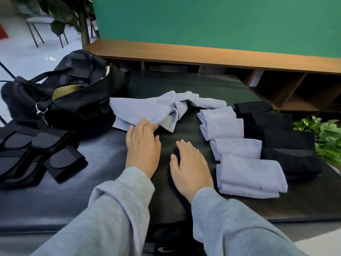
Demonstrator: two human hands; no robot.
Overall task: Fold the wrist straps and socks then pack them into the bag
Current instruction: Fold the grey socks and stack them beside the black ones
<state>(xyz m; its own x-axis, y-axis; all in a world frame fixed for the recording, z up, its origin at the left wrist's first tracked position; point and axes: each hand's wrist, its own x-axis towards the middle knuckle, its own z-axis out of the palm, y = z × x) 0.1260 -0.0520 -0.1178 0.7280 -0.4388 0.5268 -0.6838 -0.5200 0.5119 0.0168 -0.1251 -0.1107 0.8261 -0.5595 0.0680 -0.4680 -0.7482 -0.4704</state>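
Left hand [143, 145] pinches loose blue sock [147, 109] at frame centre, right hand [190, 163] flat, spread; best smooth it before folding.

I note pale blue socks [238, 143], loose and folded, beside plain black folded socks [287, 141], black wrist straps [36, 154] with dull grey patches, a black bag [60, 93] showing a tan lining, my grey sleeves [114, 209], a dark table [184, 85] and a green wall [221, 21].
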